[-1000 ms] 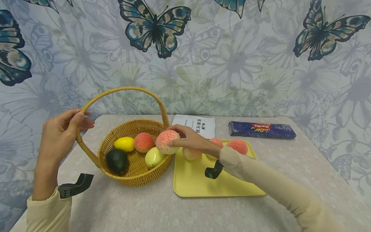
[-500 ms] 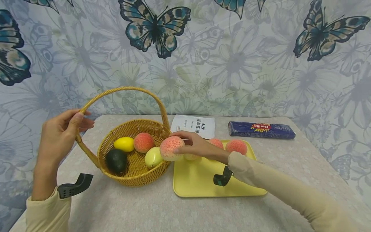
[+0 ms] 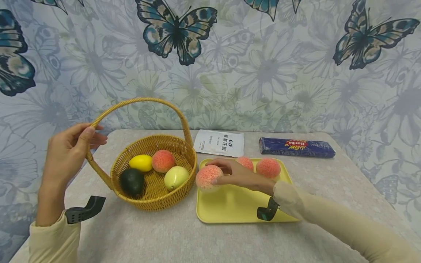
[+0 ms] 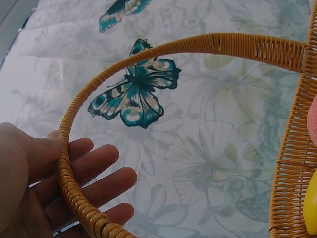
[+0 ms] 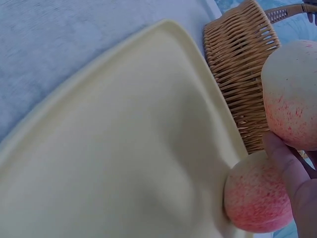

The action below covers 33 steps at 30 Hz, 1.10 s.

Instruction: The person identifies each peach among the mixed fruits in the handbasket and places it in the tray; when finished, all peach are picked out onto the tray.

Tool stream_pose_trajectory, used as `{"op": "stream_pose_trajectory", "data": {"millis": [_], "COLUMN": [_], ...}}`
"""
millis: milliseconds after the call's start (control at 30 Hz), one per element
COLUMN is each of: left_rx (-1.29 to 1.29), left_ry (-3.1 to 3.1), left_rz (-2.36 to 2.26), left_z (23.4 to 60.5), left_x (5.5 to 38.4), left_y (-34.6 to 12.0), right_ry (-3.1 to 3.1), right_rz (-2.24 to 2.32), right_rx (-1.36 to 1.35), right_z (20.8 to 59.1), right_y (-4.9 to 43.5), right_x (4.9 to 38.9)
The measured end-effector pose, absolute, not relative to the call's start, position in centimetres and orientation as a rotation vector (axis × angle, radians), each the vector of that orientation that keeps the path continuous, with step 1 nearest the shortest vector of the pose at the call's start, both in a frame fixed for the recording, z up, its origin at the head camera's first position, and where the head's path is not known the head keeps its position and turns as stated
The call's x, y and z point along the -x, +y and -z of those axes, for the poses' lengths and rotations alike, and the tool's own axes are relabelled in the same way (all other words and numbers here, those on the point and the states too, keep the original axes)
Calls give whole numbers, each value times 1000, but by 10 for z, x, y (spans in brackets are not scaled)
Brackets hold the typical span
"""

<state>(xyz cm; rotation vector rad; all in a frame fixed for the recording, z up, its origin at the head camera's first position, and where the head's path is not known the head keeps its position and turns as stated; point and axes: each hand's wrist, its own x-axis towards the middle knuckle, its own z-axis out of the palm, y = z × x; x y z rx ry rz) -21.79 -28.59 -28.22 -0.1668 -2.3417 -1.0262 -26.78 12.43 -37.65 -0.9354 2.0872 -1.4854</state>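
My left hand (image 3: 67, 149) holds the wrapped handle (image 4: 84, 89) of a wicker basket (image 3: 152, 205) between thumb and fingers. Inside the basket lie a yellow lemon (image 3: 140, 163), a red-orange peach (image 3: 163, 161), a pale yellow-green fruit (image 3: 176, 178) and a dark green avocado (image 3: 132, 182). My right hand (image 3: 241, 176) grips a pink-and-cream peach (image 3: 208, 177) over the left part of a yellow tray (image 3: 236, 212). Just below it in the right wrist view, another peach (image 5: 257, 198) rests on the tray. Two more peaches, one of them a redder peach (image 3: 268, 168), show behind my right hand.
Behind the tray lie a white printed packet (image 3: 218, 143) and a blue Barilla pasta box (image 3: 297, 147). The basket stands close to the tray's left edge. A butterfly-print cloth (image 3: 263, 91) hangs at the table's back.
My right hand has moved right and slightly toward me with the peach, from over the basket's right rim to over the tray. My left hand stays on the handle.
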Motion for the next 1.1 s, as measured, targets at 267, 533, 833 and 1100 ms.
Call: {"op": "stream_pose_trajectory", "data": {"millis": [267, 533, 833, 1100], "left_rx": [170, 162, 160, 160], "left_ry": [-2344, -2354, -2362, -2361], "left_rz": [1032, 1028, 1033, 1029], "left_z": [281, 279, 277, 277], "left_x": [221, 223, 226, 226], "left_y": [-287, -288, -289, -288], "right_ry": [2123, 2068, 2083, 2108], "right_rz": [1411, 1432, 1406, 1380], "right_rx": [871, 889, 876, 861], "right_z": [387, 394, 401, 407], "right_y": [138, 144, 147, 151], "right_x": [257, 253, 252, 248]}}
